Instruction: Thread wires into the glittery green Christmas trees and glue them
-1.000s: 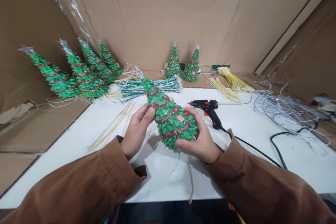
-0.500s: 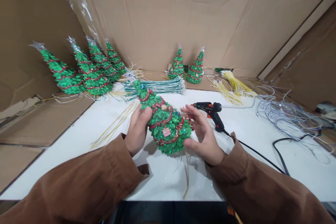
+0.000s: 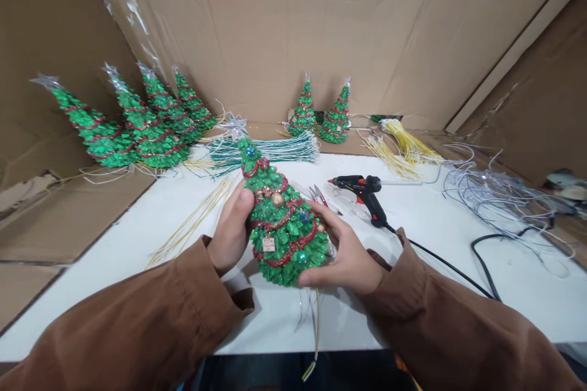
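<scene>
Clock centred on the held tree [image 3: 288, 229], twelve straight ahead. Nearest, between five and six: thin yellow wires [image 3: 317, 324] hung from under its base, past the near edge of the white surface [image 3: 114, 269].

Right hand [image 3: 346, 253], at four: grip closed round the lower flank, thumb at the bottom tier, fingers over the far side. Left hand [image 3: 232, 229], at nine: thumb pressed to the tree's side, other fingers mostly hidden. The tree leaned between both palms above the surface, tip toward eleven.

State of work: clear star [image 3: 236, 127], red garland [image 3: 277, 262], gold bauble [image 3: 277, 199] and pale parcel [image 3: 268, 245] were all in place. Dressing judged far along; whether anything was left on the hidden side could not be told. Wires below hung loose.

Just past the right fingers, at two: red-handled snips [image 3: 320, 197]. Glue gun [image 3: 353, 184] beyond, between two and three; clear bits near it, perhaps plastic scraps, too faint to be sure.

At nine, loose yellow strands [image 3: 192, 220]. At three, well apart, a pale wire tangle [image 3: 486, 189]. At twelve, a green-and-white wire bundle [image 3: 270, 148]; at two, a yellow bundle [image 3: 410, 143].

Farthest: four starred trees [image 3: 153, 125] at ten, two more [image 3: 337, 119] between twelve and one, similarly garlanded, before a cardboard wall [image 3: 275, 24].
</scene>
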Action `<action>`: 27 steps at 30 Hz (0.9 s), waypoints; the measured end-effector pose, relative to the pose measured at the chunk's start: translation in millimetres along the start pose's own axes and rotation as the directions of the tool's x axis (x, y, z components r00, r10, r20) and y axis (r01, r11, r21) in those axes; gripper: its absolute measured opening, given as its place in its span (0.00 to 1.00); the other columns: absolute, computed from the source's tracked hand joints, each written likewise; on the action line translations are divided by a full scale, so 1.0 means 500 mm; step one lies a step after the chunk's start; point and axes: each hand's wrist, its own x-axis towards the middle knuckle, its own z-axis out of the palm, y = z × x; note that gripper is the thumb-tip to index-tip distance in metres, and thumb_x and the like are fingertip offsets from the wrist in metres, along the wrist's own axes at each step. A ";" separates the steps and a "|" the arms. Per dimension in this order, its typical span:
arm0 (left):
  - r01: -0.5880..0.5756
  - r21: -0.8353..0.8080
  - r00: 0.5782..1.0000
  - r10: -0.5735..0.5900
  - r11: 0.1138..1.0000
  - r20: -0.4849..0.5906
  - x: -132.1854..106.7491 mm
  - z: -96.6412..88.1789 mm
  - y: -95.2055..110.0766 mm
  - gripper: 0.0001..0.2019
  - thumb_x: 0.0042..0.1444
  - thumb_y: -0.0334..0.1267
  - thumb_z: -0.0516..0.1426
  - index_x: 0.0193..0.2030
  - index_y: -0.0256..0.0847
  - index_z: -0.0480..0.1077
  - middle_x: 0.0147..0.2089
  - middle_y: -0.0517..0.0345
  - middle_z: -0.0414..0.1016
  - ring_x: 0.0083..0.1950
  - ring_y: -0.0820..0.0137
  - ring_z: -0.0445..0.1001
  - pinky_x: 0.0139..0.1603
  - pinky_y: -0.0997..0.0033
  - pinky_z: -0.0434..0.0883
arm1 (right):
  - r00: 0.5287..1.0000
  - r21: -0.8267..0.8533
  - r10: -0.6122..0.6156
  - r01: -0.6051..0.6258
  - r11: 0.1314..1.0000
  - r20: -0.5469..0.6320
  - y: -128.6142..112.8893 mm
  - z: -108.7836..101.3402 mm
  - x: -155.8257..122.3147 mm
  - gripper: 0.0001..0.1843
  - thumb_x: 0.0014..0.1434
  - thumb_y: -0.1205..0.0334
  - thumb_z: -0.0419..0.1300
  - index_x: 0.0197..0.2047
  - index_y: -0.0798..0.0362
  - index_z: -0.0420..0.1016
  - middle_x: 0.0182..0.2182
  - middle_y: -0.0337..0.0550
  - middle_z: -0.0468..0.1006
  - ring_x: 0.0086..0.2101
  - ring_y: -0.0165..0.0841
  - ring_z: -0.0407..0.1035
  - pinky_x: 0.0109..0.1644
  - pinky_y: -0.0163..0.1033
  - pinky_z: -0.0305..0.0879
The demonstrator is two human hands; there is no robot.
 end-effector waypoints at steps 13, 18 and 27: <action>0.032 0.118 0.987 -0.050 0.993 0.153 0.024 -0.010 -0.012 0.27 0.58 0.54 0.52 0.60 0.43 0.63 0.55 0.50 0.71 0.61 0.59 0.63 0.62 0.59 0.58 | 0.996 -0.104 0.061 -0.068 0.992 -0.072 0.030 -0.010 0.016 0.51 0.36 0.60 0.75 0.61 0.50 0.55 0.58 0.51 0.66 0.57 0.45 0.62 0.61 0.55 0.58; -0.147 0.473 0.989 0.127 0.869 0.074 0.071 -0.061 0.010 0.26 0.61 0.55 0.44 0.52 0.38 0.70 0.52 0.47 0.73 0.53 0.59 0.69 0.54 0.61 0.63 | 0.995 -0.199 0.031 -0.049 0.979 -0.095 0.033 -0.012 0.018 0.48 0.38 0.64 0.73 0.61 0.50 0.56 0.58 0.50 0.66 0.57 0.44 0.62 0.61 0.54 0.59; 0.166 0.949 0.937 -0.257 -0.269 -0.237 0.095 -0.144 0.055 0.13 0.49 0.48 0.54 0.27 0.40 0.71 0.36 0.44 0.78 0.40 0.53 0.74 0.32 0.66 0.62 | 0.992 -0.420 -0.054 0.000 0.908 -0.117 0.045 -0.013 0.016 0.50 0.41 0.62 0.70 0.64 0.49 0.52 0.58 0.51 0.64 0.58 0.45 0.59 0.62 0.56 0.55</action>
